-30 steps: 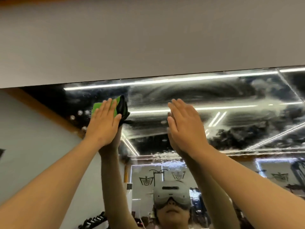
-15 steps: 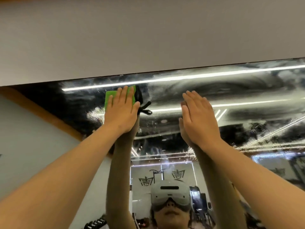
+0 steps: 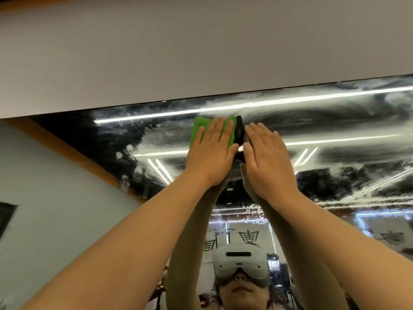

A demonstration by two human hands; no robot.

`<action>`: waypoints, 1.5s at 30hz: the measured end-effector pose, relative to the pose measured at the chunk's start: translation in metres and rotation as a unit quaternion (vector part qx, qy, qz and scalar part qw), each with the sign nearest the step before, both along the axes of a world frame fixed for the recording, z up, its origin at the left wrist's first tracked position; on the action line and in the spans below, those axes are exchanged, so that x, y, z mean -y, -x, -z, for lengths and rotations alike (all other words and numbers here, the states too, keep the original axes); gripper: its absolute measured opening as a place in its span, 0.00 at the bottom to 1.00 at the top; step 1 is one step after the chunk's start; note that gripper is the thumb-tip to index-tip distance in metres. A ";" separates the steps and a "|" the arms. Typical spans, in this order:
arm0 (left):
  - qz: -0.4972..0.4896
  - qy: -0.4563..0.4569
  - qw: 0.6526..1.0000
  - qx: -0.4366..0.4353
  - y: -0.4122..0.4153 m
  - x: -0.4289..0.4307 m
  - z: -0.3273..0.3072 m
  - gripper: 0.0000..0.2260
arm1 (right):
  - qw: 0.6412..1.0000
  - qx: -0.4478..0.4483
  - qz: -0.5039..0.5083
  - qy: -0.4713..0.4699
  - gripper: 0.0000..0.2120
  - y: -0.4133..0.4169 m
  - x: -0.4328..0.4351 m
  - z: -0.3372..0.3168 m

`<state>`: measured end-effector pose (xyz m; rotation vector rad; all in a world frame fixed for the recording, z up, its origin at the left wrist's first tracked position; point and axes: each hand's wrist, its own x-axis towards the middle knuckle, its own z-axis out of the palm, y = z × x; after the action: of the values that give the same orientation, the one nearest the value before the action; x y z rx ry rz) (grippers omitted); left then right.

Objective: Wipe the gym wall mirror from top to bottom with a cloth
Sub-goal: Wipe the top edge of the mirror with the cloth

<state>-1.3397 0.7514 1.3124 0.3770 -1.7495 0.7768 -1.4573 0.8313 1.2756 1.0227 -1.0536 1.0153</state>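
Observation:
The wall mirror (image 3: pixel 330 121) fills the lower half of the view, its glass streaked with white wet smears. A green cloth (image 3: pixel 198 128) lies flat against the glass just under the mirror's top edge. My left hand (image 3: pixel 211 155) presses it there with straight fingers. My right hand (image 3: pixel 267 162) rests flat on the bare glass right beside it, fingers straight, holding nothing. The two hands nearly touch. Most of the cloth is hidden under my left hand.
A grey wall band (image 3: pixel 201 52) runs above the mirror's top edge. In the reflection I see my raised arms, a headset (image 3: pixel 240 262), ceiling light strips (image 3: pixel 290 101) and an orange-trimmed wall (image 3: pixel 67 153) at left.
My left hand has slid the cloth rightward and slightly up along the top of the mirror, closing the gap to my right hand, which stays flat on the glass.

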 end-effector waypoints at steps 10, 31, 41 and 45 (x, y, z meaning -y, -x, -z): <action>0.002 -0.062 0.997 -0.040 -0.060 0.049 -0.036 0.27 | 0.999 0.000 -0.031 -0.011 0.34 0.005 0.000 0.000; 0.033 0.050 0.998 0.013 0.006 -0.005 -0.025 0.24 | 0.992 0.048 -0.107 0.040 0.29 -0.003 -0.002 0.002; 0.027 0.107 0.986 0.124 -0.031 0.032 0.035 0.27 | 0.992 0.057 -0.109 0.017 0.28 -0.005 -0.008 0.005; 0.031 0.076 0.992 0.090 -0.059 0.056 0.032 0.30 | 0.992 0.060 -0.111 0.009 0.29 -0.003 -0.007 0.003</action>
<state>-1.2807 0.6954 1.2803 0.1515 -1.8460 0.9162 -1.4544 0.8381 1.2721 1.0926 -1.0416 1.2775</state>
